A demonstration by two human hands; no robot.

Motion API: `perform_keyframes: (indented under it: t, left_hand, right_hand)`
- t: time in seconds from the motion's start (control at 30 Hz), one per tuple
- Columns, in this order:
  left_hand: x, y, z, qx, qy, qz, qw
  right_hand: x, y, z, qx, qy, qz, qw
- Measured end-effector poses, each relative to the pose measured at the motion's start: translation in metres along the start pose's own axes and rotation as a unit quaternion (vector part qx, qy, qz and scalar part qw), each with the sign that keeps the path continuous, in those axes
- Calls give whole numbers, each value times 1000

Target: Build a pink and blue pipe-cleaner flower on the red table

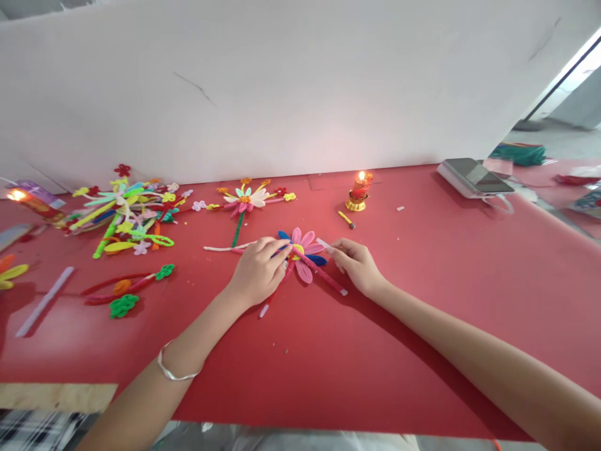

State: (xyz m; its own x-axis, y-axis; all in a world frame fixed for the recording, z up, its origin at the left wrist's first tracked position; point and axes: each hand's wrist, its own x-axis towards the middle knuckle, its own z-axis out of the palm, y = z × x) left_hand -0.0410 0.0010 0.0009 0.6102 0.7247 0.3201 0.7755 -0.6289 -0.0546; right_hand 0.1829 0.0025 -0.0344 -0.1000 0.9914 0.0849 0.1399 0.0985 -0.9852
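A pink and blue pipe-cleaner flower (304, 273) with a yellow centre lies on the red table in front of me. My left hand (260, 270) is closed on its left side, fingertips pressed near the centre where pink pipe-cleaner stems (323, 277) cross it. Some of the blue petals are under those fingers. Just right of the petals, my right hand (357, 266) pinches a short whitish glue stick (325, 245), its tip pointing at the flower. A white pipe-cleaner stem (218, 248) pokes out left of my left hand.
A lit red candle (360, 188) in a gold holder stands behind the flower, near a yellow stub (346, 219). Another lit candle (37, 205) leans beside a pile of pipe-cleaner flowers (126, 210). A long glue stick (44, 302) lies left; a phone (476, 176) lies back right.
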Motion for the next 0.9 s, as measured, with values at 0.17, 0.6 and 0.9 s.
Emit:
perform_keyframes:
  t: [0.17,0.6,0.9]
  left_hand:
    - [0,-1,7,-18,-14,21,1000]
    - [-2,-4,11,-1,29,39,999]
    - [1,-3,12,-5,35,45,998]
  right_hand:
    - [0,0,0,9,-2,1,1000]
    - [0,0,1,7,-7,2,1000]
    - [0,2,1,15,-5,1,1000]
